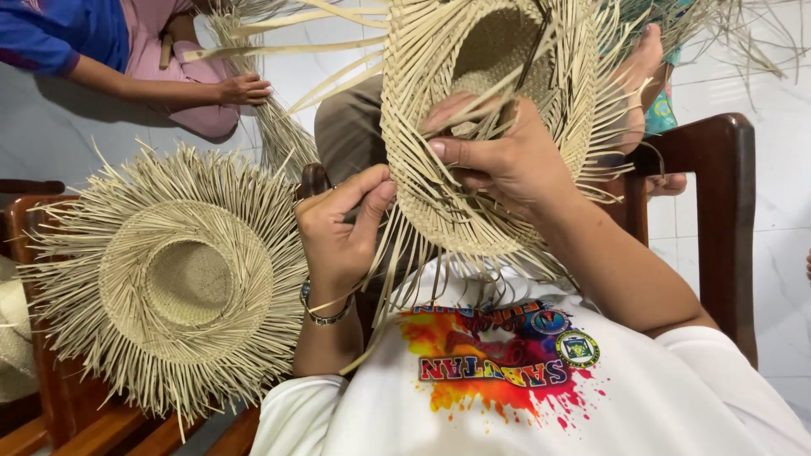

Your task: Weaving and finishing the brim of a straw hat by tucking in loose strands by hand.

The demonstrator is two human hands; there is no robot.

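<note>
In front of the person's chest, tilted up toward the camera, sits an unfinished straw hat [490, 127], its crown facing away and loose strands bristling all round the brim. The work in hand looks like weaving the brim edge. The right hand [507, 160] is closed on the brim, thumb on the near side and fingers hooked over the woven band, steadying it. The left hand [342, 228], with a bracelet [325, 314] at the wrist, is pinched shut on a few free strands [384, 253] just beside the brim's lower left edge. The two hands are near each other but not touching, with the brim's rim between them.

As a judgement, the next move calls for keeping the pinched strands taut and guiding them across their neighbours while the right hand holds the hat from turning; the strands look stiff and could kink or slip.

To the left, a second straw hat [173, 279], also fringed, rests on a wooden chair [59, 397]. Further up, another person's hand [245, 89] holds a bundle of straw [279, 135] above the pale floor [51, 135].
</note>
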